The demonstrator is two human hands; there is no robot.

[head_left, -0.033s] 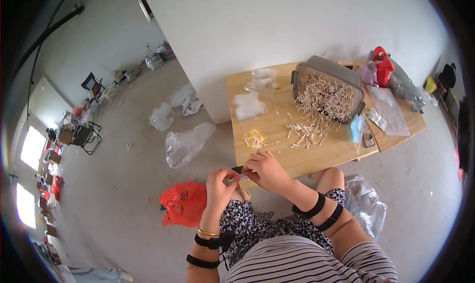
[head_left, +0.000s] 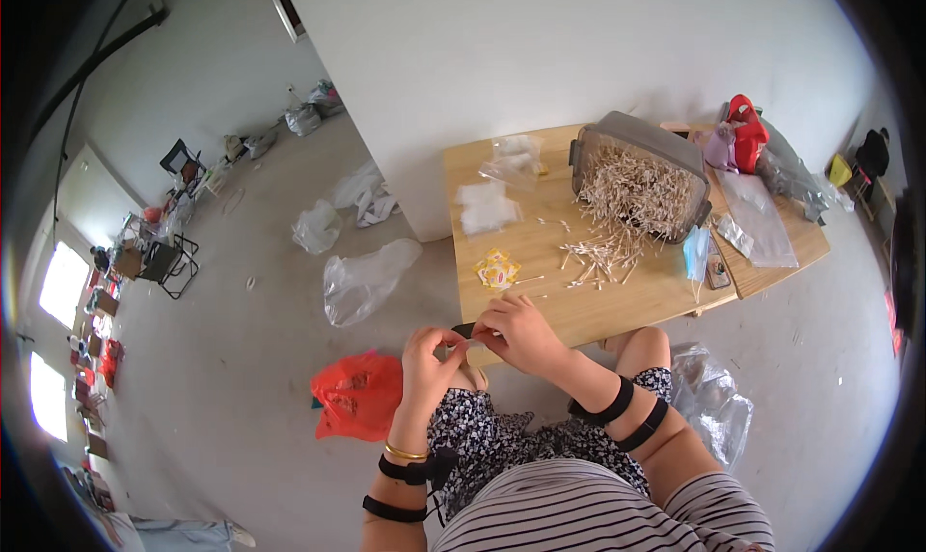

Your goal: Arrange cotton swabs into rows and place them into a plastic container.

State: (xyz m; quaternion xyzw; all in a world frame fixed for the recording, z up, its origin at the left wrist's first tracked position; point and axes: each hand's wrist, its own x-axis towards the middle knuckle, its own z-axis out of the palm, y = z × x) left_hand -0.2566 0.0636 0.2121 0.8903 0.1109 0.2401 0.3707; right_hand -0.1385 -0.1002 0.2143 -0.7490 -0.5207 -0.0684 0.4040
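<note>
Grip: left hand (head_left: 425,361) and right hand (head_left: 526,338) pinching a small item (head_left: 472,342) by table's (head_left: 598,318) front-left corner
Item: seemingly unfinished
Swabs (head_left: 632,190): many remaining
Yellow cards (head_left: 497,269): piled, left edge

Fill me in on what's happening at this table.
A person's left hand and right hand meet by the near edge of the table, fingertips pinching a small pale thing, too small to make out. Beyond them, a grey bin lies tipped, packed with swabs, some spilled onto the tabletop. Yellow-and-white cards sit in a loose pile left of the spill, and a red bag lies left of the left hand.
</note>
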